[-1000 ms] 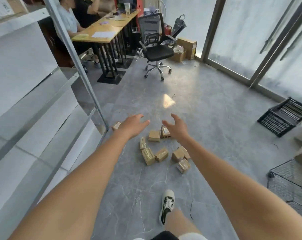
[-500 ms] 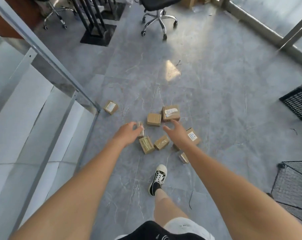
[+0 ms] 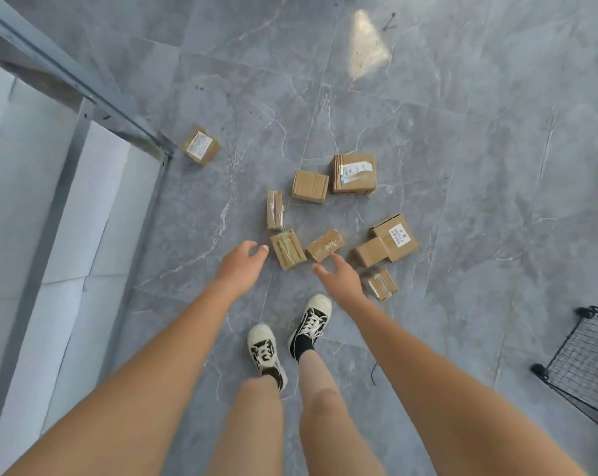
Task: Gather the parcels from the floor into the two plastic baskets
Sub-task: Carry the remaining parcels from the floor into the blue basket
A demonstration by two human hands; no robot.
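Several small brown cardboard parcels lie scattered on the grey tiled floor in front of my feet. A taped parcel [image 3: 288, 249] lies just right of my left hand [image 3: 240, 264], whose fingers are relaxed and hold nothing. Another taped parcel [image 3: 324, 245] sits just beyond the fingertips of my right hand [image 3: 338, 277], also empty with spread fingers. A small parcel [image 3: 380, 283] lies partly behind my right wrist. Farther off are a labelled parcel [image 3: 354, 173], a plain one [image 3: 310, 186] and a lone one [image 3: 200, 145] by the shelf leg. A black basket [image 3: 586, 359] stands at the right edge.
A grey metal shelving unit [image 3: 84, 139] with white boards fills the left side. Its leg reaches the floor near the lone parcel. My two feet in black-and-white sneakers [image 3: 290, 338] stand just short of the parcels. Open tiled floor lies to the right and beyond.
I have stepped closer and the view has tilted down over the parcels. Both hands have come lower and nearer to the two closest taped parcels. Nothing has been picked up.
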